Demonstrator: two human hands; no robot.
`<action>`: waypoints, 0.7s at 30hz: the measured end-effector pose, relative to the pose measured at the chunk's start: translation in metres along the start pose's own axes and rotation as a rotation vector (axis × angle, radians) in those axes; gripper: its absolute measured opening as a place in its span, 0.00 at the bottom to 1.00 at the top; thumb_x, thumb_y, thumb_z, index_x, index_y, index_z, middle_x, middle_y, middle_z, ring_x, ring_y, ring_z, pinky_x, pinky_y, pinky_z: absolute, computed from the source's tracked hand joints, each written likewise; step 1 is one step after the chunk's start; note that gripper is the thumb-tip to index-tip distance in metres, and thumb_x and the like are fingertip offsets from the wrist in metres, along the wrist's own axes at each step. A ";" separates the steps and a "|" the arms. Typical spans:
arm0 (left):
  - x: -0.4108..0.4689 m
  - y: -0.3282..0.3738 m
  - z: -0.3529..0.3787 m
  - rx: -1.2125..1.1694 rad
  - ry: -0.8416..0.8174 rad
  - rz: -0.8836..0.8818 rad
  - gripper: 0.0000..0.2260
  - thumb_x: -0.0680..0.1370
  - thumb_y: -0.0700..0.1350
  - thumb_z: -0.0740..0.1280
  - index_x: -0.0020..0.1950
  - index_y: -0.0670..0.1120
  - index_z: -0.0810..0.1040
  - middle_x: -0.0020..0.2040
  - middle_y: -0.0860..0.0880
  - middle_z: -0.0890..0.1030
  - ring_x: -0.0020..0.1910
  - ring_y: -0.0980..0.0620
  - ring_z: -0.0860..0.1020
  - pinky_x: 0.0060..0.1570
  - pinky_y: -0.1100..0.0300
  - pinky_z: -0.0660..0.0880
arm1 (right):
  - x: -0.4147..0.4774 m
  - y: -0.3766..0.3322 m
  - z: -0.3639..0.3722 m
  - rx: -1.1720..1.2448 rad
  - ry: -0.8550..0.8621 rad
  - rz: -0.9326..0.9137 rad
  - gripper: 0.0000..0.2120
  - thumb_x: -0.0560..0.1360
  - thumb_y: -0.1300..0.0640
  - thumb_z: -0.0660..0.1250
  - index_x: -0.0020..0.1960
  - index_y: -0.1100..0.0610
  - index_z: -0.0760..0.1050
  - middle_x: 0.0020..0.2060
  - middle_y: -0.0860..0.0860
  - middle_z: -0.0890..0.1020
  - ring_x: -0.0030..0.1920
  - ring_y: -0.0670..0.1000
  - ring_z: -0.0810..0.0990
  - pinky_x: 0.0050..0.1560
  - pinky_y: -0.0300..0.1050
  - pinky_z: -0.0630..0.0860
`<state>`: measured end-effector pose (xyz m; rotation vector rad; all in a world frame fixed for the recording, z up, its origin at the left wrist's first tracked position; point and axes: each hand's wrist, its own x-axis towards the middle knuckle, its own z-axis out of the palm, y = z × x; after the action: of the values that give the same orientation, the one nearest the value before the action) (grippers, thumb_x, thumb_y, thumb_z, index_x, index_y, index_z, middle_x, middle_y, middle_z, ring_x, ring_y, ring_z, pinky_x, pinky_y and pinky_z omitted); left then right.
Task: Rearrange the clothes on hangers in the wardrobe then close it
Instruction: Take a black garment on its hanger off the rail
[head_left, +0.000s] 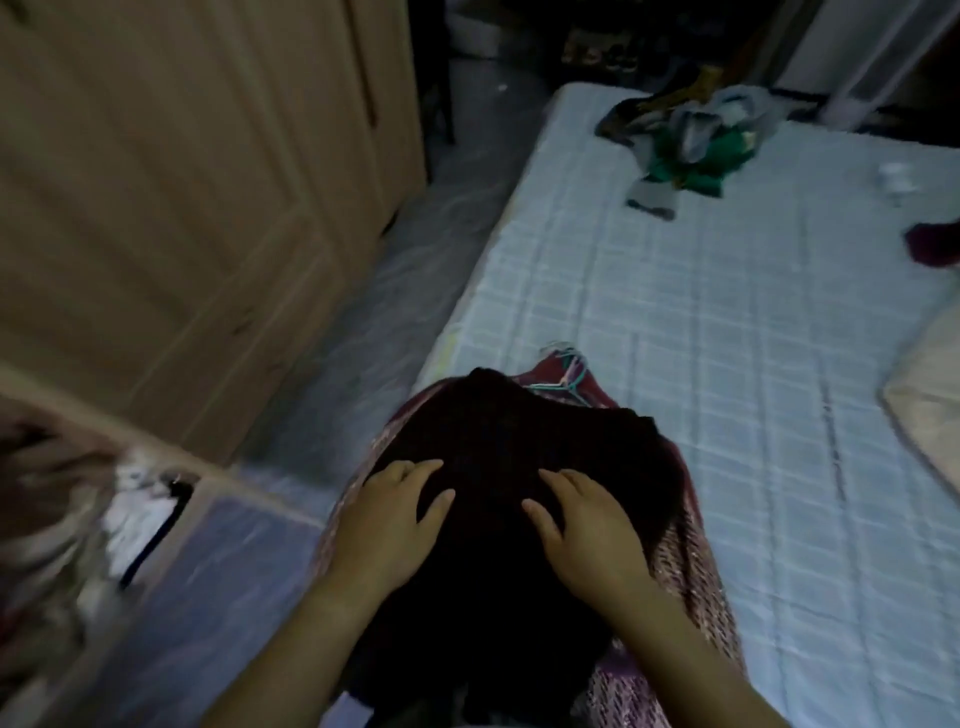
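Dark garment (511, 431) beneath 2 flat hands (387, 525) (589, 530)

Dark maroon knit (514, 467) at six o'clock, over pink-speckled red fabric (693, 564); white checked sheet (727, 364) at three; green cloth (696, 169) at one; beige wardrobe door (182, 182) at ten.

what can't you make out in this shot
Head view, the only one:
Hangers: mostly buried under the dark garment, so their number is unclear.
Pink garment: largely covered by the dark garment.
Lower-left patch: motion blur, possibly the open wardrobe.
Maroon cloth: cut off by the right edge.
White item on the bed: too small and blurred to identify.
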<state>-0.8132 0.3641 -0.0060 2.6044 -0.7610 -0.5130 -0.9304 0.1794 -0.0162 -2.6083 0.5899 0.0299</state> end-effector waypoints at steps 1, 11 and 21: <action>-0.012 -0.004 0.000 -0.013 0.042 -0.050 0.29 0.75 0.65 0.48 0.69 0.52 0.68 0.66 0.50 0.73 0.63 0.50 0.72 0.61 0.55 0.70 | 0.002 -0.002 0.001 -0.013 -0.025 -0.058 0.24 0.77 0.41 0.56 0.68 0.54 0.70 0.64 0.53 0.75 0.63 0.53 0.73 0.65 0.49 0.69; -0.148 -0.065 -0.023 -0.065 0.356 -0.539 0.32 0.71 0.67 0.47 0.67 0.54 0.71 0.66 0.51 0.74 0.66 0.47 0.71 0.64 0.48 0.68 | 0.009 -0.127 0.052 0.017 -0.249 -0.663 0.24 0.75 0.43 0.54 0.60 0.58 0.75 0.54 0.57 0.80 0.53 0.59 0.78 0.52 0.55 0.76; -0.288 -0.172 -0.118 0.027 0.738 -0.794 0.29 0.72 0.64 0.50 0.63 0.50 0.75 0.60 0.46 0.78 0.57 0.42 0.77 0.56 0.47 0.74 | -0.044 -0.355 0.095 0.048 -0.230 -1.175 0.24 0.74 0.42 0.55 0.56 0.59 0.78 0.52 0.57 0.81 0.48 0.59 0.81 0.46 0.51 0.78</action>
<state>-0.9140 0.6922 0.0863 2.7248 0.5156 0.2863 -0.8165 0.5233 0.0589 -2.4493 -1.0185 -0.0577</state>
